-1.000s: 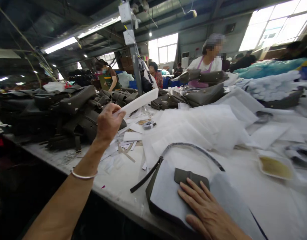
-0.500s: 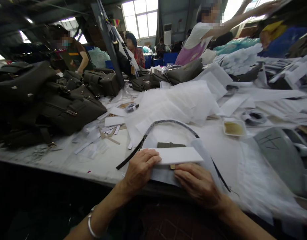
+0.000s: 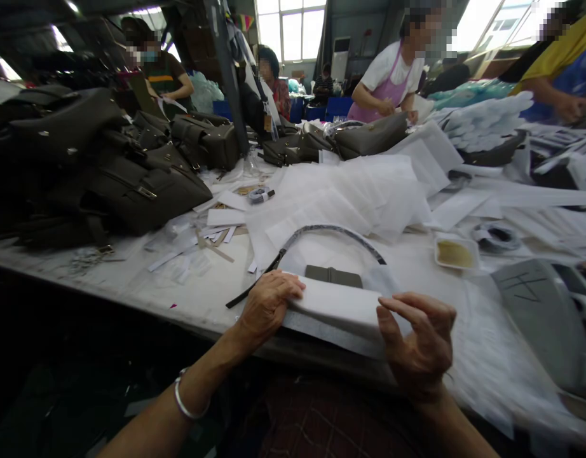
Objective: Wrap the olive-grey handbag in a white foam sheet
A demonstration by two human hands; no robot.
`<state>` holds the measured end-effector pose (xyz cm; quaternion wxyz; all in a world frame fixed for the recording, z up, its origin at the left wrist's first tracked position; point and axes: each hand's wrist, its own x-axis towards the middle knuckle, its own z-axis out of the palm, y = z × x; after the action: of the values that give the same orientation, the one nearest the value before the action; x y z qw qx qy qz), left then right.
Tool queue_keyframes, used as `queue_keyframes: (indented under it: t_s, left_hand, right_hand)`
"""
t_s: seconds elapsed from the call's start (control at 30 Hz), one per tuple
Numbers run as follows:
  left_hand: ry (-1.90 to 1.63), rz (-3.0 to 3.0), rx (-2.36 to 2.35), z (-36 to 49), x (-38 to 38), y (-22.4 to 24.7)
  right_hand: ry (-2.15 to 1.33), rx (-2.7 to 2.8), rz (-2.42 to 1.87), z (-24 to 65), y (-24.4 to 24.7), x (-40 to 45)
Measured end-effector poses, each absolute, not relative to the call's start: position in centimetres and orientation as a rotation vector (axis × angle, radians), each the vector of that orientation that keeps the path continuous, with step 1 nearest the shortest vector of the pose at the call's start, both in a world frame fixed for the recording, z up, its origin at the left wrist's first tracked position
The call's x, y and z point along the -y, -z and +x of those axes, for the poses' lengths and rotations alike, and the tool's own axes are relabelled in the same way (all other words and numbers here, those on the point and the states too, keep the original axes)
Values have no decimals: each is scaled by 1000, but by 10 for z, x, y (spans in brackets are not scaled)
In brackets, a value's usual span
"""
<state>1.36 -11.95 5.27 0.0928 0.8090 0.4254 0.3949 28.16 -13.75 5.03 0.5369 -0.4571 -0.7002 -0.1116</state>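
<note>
A white padded strip lies near the table's front edge, over a thin whitish sheet. My left hand grips the strip's left end, fingers on top. At its right end is my right hand, raised, with thumb and forefinger at the corner and the other fingers apart. Behind the strip a dark olive piece shows in part. A dark strap wrapped in clear film arches around behind it, its left end beside my left hand.
Olive bags are heaped on the left. White foam sheets spread behind the strap. On the right are a small tray, a coiled strap and a grey-green marked piece. Several people stand beyond.
My right hand has moved right and lifted from the strip's front edge to its right end. The strip now looks rounded or folded, and the metal piece in front of it no longer shows.
</note>
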Motion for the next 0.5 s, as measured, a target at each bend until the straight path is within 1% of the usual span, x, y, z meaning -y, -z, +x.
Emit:
queue_keyframes:
  t_s: [0.07,0.27,0.5]
  left_hand:
    - [-1128,2456,-1275,14,120,-51]
    - [-971,2617,-1199,12,121,-46]
    - [-936,2811,-962,3,120,-38]
  right_hand:
    - [241,1740,-1077,279,-51,135]
    - [62,2183,-875,270,-51,128]
    - [50,2348,-963,275,-56,127]
